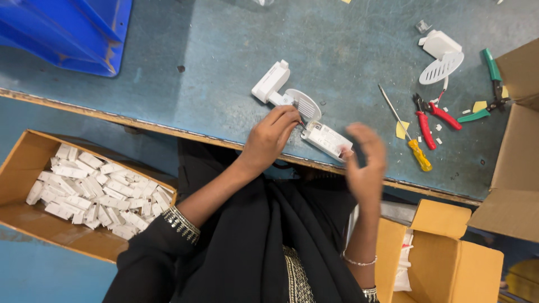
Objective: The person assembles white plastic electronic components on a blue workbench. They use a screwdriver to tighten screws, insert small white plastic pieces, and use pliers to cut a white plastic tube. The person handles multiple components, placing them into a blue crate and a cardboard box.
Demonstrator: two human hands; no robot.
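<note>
Blue desk [224,50] carries a white plastic fixture [292,98] at its near edge, where my left hand [269,137] pinches together on its small wire end. My right hand [365,160] hovers open, fingers apart, just right of the white rectangular module [327,139]; a yellow-handled screwdriver [407,134] lies farther right.

worn blue-grey worktable [236,39], blue floor [33,275]

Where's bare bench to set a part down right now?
Widest bare patch: table between the blue bin and the white assembly under the left hand. Crowded right of the right hand: screwdriver, red pliers, green pliers.
</note>
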